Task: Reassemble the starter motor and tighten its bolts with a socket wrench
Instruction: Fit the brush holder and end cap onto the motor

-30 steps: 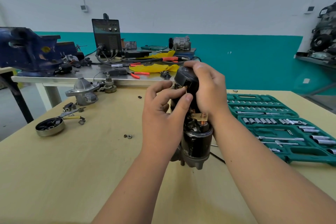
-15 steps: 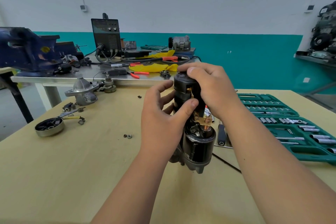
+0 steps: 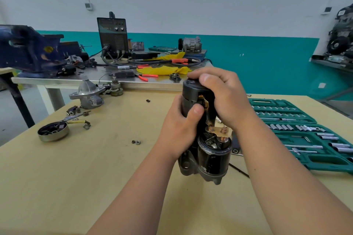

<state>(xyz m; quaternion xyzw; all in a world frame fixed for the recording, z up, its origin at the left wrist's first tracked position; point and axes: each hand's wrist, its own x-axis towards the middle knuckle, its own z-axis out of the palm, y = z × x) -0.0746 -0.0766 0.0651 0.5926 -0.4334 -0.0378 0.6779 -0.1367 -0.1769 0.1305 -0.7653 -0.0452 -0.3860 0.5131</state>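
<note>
Your left grip (image 3: 179, 129) and right grip (image 3: 224, 97) both clasp the starter motor (image 3: 213, 155), upright over the middle of the counter (image 3: 91, 177). The open socket set (image 3: 298, 133) lies to its right.

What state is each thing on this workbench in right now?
Starter motor: upright, held by both hands.
Left hand: gripping the motor's body.
Right hand: gripping the motor's top.
Socket set case: open, lying flat.
Round end cap: loose, open side up.
Two nuts: loose on the table.
</note>
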